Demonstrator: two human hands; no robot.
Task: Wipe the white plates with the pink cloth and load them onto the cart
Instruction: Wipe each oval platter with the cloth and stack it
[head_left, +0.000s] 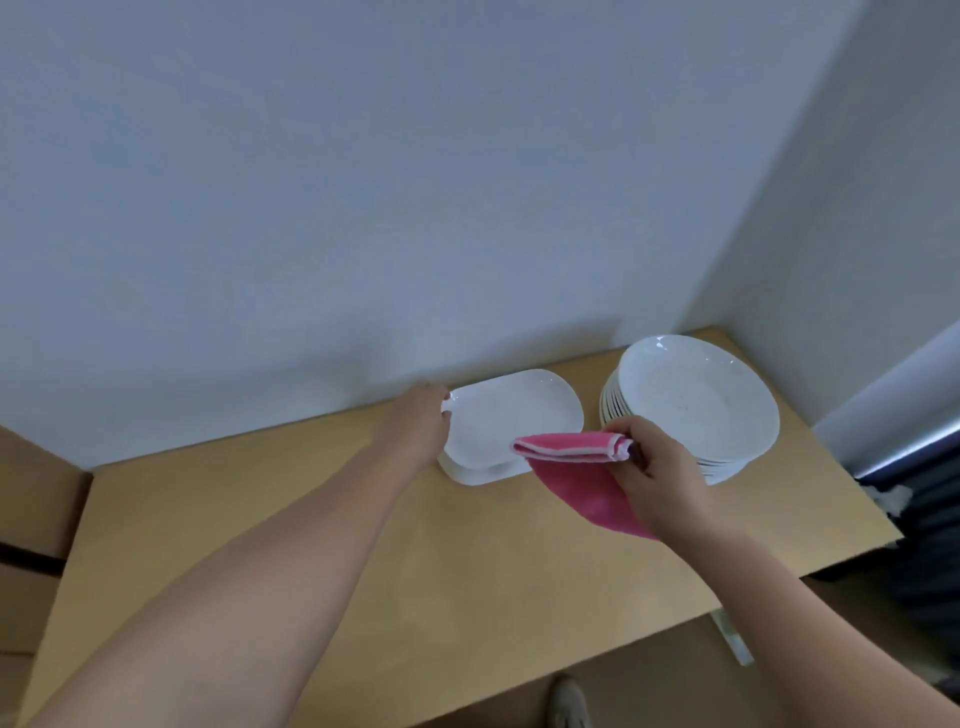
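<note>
Head cam view: looks to me like the start of a wipe on one plate, not the loading part. No cart anywhere in the shot, so that bit comes later.

The left hand (421, 421) is on the left rim of the top rectangular plate (511, 415). Its fingers (434, 392) curl over the far corner of the rim, so I'd call that a grip, though it's a bit blurry there. That plate sits on a short stack of the same shape, on the wooden table (493, 597) right up against the wall.

The right hand (657, 478) is pinching the pink cloth (582, 488). The cloth is folded over, with the folded edge sticking out left from the fingertips across the near right corner of the plate and the rest hanging down under the palm. Can't tell if the cloth is actually touching the plate or just hovering over it.

The stack of round plates (696, 400) is just beside the right hand, on its far side, untouched.

Next move, I reckon: either steady or lift the plate with the left hand, then press the cloth flat onto the surface and sweep across. The cloth is bunched at the fingers, so it'd need more of it spread out to cover the whole plate. Grip on the rim has to be firm, since glazed plates slide off each other easily.
</note>
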